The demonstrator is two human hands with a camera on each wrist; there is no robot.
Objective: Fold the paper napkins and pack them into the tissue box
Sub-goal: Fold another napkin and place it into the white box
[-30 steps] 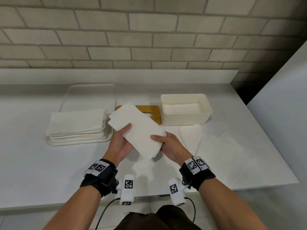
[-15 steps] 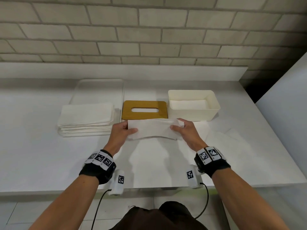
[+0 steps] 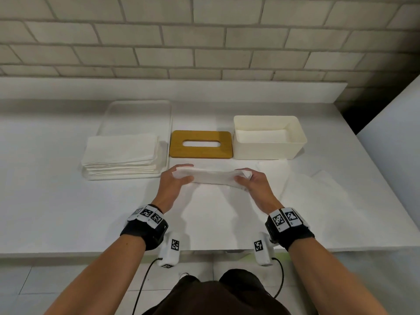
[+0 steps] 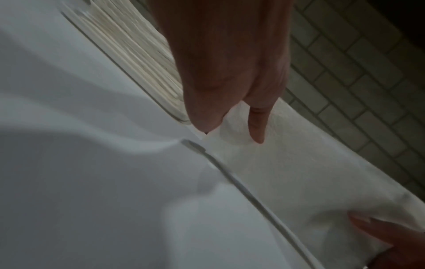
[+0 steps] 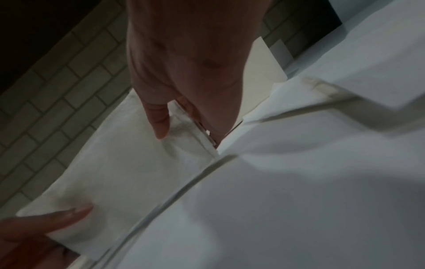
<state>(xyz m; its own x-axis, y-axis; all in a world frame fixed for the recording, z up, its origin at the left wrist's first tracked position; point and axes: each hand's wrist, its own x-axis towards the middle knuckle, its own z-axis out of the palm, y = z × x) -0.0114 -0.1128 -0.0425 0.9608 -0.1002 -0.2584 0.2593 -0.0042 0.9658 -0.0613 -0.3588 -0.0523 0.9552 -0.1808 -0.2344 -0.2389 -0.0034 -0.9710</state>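
Both hands pinch napkin (image 3: pixel 213 177) | left hand (image 3: pixel 173 181) | right hand (image 3: pixel 254 185)

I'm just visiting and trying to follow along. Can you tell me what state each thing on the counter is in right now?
Napkin in hand: folded into a narrow strip, held off the counter.
Left hand: gripping the strip's left end.
Right hand: gripping its right end.
Napkin stack: piled flat on a clear tray.
Tissue box: open, lid off, white paper inside.
Wooden lid: lying flat beside the box.
Loose napkins: spread flat on the counter.
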